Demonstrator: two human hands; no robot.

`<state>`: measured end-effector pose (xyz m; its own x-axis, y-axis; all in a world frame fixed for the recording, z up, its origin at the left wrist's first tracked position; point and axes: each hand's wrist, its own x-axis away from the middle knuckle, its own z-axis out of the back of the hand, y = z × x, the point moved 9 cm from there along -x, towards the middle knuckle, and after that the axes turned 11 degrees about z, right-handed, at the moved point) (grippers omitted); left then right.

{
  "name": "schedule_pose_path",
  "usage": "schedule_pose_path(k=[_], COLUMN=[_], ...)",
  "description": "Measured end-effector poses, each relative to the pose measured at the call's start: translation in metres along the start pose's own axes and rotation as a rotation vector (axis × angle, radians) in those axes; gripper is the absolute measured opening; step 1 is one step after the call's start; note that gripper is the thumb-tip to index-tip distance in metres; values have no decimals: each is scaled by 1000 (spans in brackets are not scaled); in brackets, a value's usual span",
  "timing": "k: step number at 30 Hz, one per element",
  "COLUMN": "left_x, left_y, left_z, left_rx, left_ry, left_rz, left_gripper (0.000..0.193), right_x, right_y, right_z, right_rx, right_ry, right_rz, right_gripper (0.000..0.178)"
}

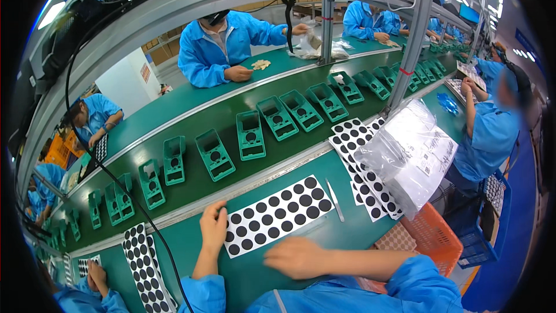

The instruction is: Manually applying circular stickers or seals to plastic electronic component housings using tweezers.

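Over there, on the wearer's head, the left of two wide fisheye cameras looks down and ahead, near above a white rectangular sheet of round black dots [278, 216], taking in a blue-jacketed worker [208, 55] opposite, farther off.

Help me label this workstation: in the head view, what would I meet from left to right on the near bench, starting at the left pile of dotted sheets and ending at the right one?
Left pile, left hand, central dotted sheet, slim silvery tool, right pile.

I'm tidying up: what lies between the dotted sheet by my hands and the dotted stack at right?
A slim silvery tool, apparently tweezers, in the head view.
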<state>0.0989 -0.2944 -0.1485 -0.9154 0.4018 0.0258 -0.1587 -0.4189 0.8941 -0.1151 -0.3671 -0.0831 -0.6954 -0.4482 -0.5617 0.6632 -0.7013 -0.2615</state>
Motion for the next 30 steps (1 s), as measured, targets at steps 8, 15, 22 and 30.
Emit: schedule_pose_path(k=[8,15,22,30], left_x=[-25,-29,-1,108], left_y=[29,16,-19,-9], left_z=[19,36,61,85], left_rx=[-726,-935,-586,-463], left_ry=[206,236,279,269], left_rz=[-454,-543,-411,-257], left_gripper=[24,29,30,28], right_x=[-151,-137,-117,-35], right_y=[-62,-112,-141,-31], right_z=[-73,-89,-124,-48], right_rx=[102,-323,-922,-483], right_ry=[-16,159,37,-174], right_rz=[456,586,420,160], right_gripper=[42,26,27,25])
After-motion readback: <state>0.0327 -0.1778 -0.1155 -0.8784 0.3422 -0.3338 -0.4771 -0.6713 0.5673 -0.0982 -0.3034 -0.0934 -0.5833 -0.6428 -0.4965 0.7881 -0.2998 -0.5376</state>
